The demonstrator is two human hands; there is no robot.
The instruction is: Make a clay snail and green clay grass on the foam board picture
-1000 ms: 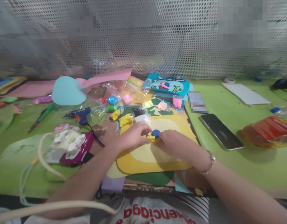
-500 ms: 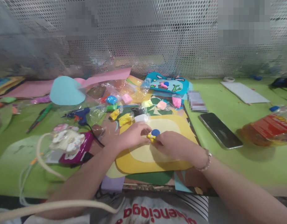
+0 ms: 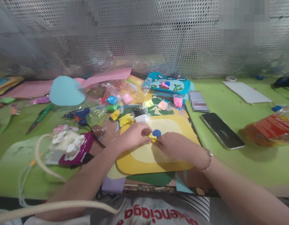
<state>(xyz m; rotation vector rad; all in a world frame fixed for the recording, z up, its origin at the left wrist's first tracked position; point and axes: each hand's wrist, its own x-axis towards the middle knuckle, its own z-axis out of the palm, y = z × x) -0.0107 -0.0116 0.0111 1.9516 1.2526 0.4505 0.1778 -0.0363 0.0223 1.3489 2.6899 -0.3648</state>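
Over a pale-and-deep yellow paper board (image 3: 135, 167), a small yellow piece of modelling clay (image 3: 152, 137) lies between my fingertips. My left hand (image 3: 137, 134) curves in from the left, thumb and fingers closed at one end of the piece. My right hand (image 3: 171, 143) meets it from the right with curled fingers, their tips partly hidden. Directly behind the yellow piece is a round blue clay disc (image 3: 156, 133); whether the two touch I cannot tell. Just beyond the board lie wrapped yellow clay (image 3: 126, 119) and a white piece (image 3: 142, 118).
Several wrapped clay lumps, such as a pink one (image 3: 177, 101), lie farther back beside a blue decorated board (image 3: 169, 83). To the left are a glue gun (image 3: 82, 115) and a decorated white case (image 3: 68, 140). A phone (image 3: 221, 130) and a jar (image 3: 272, 128) stand right.
Both hands stay in nearly the same spot over the board. The right fingers have shifted slightly around the yellow clay, and a little more of the blue disc shows.
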